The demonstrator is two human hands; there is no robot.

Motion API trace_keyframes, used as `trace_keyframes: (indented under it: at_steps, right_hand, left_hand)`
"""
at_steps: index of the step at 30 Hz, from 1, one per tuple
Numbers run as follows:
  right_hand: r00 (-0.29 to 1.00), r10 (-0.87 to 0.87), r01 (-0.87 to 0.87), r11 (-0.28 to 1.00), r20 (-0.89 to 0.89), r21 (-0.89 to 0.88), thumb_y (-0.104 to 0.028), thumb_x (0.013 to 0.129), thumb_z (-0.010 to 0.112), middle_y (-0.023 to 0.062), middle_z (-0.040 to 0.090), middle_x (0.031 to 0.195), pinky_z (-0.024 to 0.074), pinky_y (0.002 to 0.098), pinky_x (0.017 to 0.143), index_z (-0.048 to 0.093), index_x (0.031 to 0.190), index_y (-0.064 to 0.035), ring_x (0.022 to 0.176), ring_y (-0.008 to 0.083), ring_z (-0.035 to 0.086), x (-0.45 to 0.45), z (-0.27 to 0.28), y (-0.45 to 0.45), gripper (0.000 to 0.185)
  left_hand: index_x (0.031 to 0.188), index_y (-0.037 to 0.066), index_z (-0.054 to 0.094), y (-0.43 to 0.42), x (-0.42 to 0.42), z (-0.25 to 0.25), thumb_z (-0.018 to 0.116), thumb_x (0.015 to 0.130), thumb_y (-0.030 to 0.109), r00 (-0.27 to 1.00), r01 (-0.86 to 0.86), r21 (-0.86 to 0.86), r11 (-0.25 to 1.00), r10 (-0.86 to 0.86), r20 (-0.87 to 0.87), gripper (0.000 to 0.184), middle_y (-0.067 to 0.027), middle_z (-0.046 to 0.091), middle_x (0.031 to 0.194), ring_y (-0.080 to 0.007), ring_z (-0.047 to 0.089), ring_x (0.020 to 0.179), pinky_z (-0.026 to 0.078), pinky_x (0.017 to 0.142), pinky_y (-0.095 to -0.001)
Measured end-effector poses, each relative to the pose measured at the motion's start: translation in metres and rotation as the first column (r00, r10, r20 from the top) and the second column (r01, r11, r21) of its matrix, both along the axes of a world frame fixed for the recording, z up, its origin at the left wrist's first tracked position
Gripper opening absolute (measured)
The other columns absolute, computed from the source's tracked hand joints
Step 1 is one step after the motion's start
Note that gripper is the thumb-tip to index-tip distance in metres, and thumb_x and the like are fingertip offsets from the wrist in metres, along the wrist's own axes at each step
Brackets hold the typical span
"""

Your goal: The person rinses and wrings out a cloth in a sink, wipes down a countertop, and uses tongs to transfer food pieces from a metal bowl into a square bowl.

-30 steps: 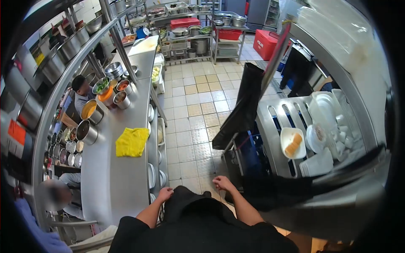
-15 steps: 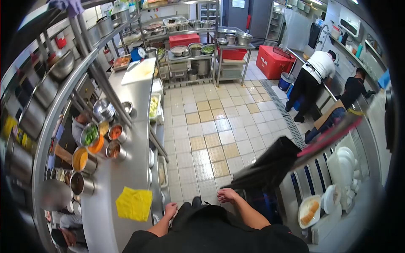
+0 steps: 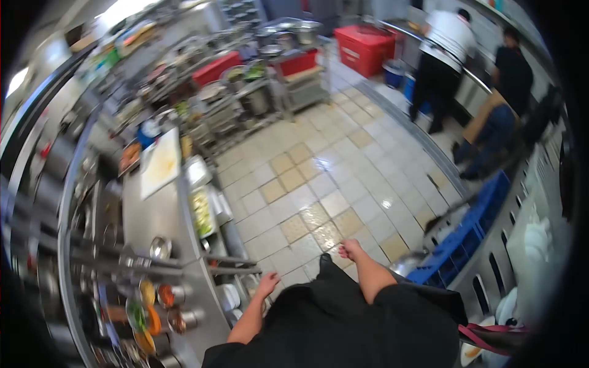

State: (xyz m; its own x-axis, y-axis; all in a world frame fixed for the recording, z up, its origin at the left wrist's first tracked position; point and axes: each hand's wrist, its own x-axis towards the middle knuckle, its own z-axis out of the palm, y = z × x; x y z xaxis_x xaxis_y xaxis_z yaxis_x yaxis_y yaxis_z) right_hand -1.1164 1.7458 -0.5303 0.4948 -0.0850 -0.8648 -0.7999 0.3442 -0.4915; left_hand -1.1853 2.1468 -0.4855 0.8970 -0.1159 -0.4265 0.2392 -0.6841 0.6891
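Note:
My left hand (image 3: 268, 285) hangs low in front of my body, near the front edge of the steel counter on the left. Its fingers are loosely apart and I see nothing held. My right hand (image 3: 350, 249) is over the tiled floor (image 3: 334, 203), its fingers curled in with nothing visible in them. Nearest to the left hand are white dishes (image 3: 229, 297) on a shelf under the counter. Right of my right arm, a round metal item (image 3: 408, 264) and blue crates (image 3: 457, 236) sit below the steel surface. Neither hand touches anything.
Sauce and vegetable pots (image 3: 172, 295) stand on the left counter, with a white cutting board (image 3: 161, 162) farther along. Two people work at the right: one in a white shirt (image 3: 449, 38), one in dark clothing (image 3: 514, 76). A red cooler (image 3: 366, 49) stands behind.
My view has turned and moved forward along the aisle. The dark item with a pink strap swung from the right front to the lower right beside me. Both hands have swung slightly.

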Motion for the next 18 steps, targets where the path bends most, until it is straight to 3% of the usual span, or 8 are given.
trace_keyframes:
  at_steps: [1, 2, 4, 6, 9, 12, 18]
  right_hand:
    - [0.997, 0.076, -0.077, 0.995, -0.021, -0.067, -0.024, 0.09, 0.06, 0.0098, 0.061, 0.074, 0.0513, 0.0352, 0.044, 0.059, 0.091, -0.0023, 0.053, 0.0195, 0.06, 0.017, 0.003, -0.011, 0.022]
    - [0.988, 0.145, -0.149, 0.98, -0.046, -0.13, -0.023, 0.089, 0.06, 0.0107, 0.062, 0.074, 0.0507, 0.0357, 0.043, 0.059, 0.09, -0.0008, 0.052, 0.0196, 0.06, 0.036, 0.009, -0.021, 0.022]
    - [0.964, 0.264, -0.25, 0.93, 0.017, -0.269, -0.019, 0.086, 0.06, 0.0117, 0.063, 0.072, 0.0497, 0.0355, 0.042, 0.061, 0.086, 0.0016, 0.053, 0.0206, 0.062, 0.066, 0.023, -0.039, 0.021]
    - [0.892, 0.45, -0.432, 0.821, -0.043, -0.374, -0.02, 0.083, 0.06, 0.0114, 0.062, 0.069, 0.0489, 0.035, 0.041, 0.063, 0.081, 0.0026, 0.055, 0.0206, 0.064, 0.094, 0.028, -0.061, 0.023]
    - [0.887, 0.454, -0.445, 0.797, -0.082, -0.409, -0.025, 0.083, 0.06, 0.0108, 0.062, 0.067, 0.0493, 0.0353, 0.042, 0.063, 0.077, 0.0023, 0.055, 0.0199, 0.064, 0.119, 0.042, -0.094, 0.028]
    - [0.944, 0.311, -0.328, 0.844, -0.11, -0.425, -0.028, 0.085, 0.06, 0.0114, 0.063, 0.066, 0.0498, 0.0351, 0.042, 0.064, 0.078, 0.0024, 0.054, 0.0203, 0.064, 0.127, 0.035, -0.128, 0.031]
    - [0.928, 0.007, -0.191, 0.866, -0.373, -0.461, -0.025, 0.086, 0.057, 0.0092, 0.064, 0.066, 0.0495, 0.0356, 0.043, 0.067, 0.081, -0.0018, 0.05, 0.0194, 0.061, 0.093, 0.032, -0.163, 0.026]
  left_hand:
    - [0.111, 0.002, 0.064, 0.027, 0.0, -0.014, 0.065, 0.081, 0.036, 0.989, 0.151, 0.186, 0.971, -0.15, -0.021, 0.046, -0.0178, 0.068, 0.099, -0.0313, 0.065, 0.095, 0.05, 0.084, -0.0381]
    - [0.11, 0.002, 0.064, 0.046, 0.004, -0.021, 0.065, 0.081, 0.036, 0.975, 0.213, 0.235, 0.948, -0.191, -0.113, 0.044, -0.0172, 0.068, 0.098, -0.0305, 0.064, 0.094, 0.049, 0.082, -0.0377]
    - [0.109, 0.003, 0.064, 0.069, 0.026, -0.023, 0.064, 0.082, 0.035, 0.929, 0.239, 0.265, 0.934, -0.141, -0.342, 0.042, -0.016, 0.067, 0.095, -0.0288, 0.063, 0.091, 0.048, 0.079, -0.0368]
    - [0.107, 0.003, 0.064, 0.067, 0.065, -0.024, 0.063, 0.082, 0.034, 0.882, 0.221, 0.265, 0.939, -0.076, -0.465, 0.039, -0.0148, 0.066, 0.093, -0.0271, 0.063, 0.088, 0.047, 0.075, -0.036]
    - [0.105, 0.004, 0.064, 0.048, 0.139, -0.032, 0.062, 0.083, 0.032, 0.83, 0.261, 0.252, 0.932, -0.084, -0.551, 0.036, -0.013, 0.065, 0.089, -0.0246, 0.061, 0.084, 0.045, 0.07, -0.0348]
    - [0.103, 0.005, 0.064, 0.028, 0.228, -0.049, 0.06, 0.084, 0.031, 0.809, 0.342, 0.211, 0.916, -0.172, -0.562, 0.032, -0.0112, 0.063, 0.085, -0.0222, 0.06, 0.08, 0.043, 0.064, -0.0335]
    - [0.099, 0.007, 0.063, -0.017, 0.434, -0.061, 0.057, 0.086, 0.028, 0.809, 0.466, 0.078, 0.881, -0.389, -0.441, 0.025, -0.0077, 0.061, 0.078, -0.0172, 0.058, 0.072, 0.039, 0.053, -0.031]
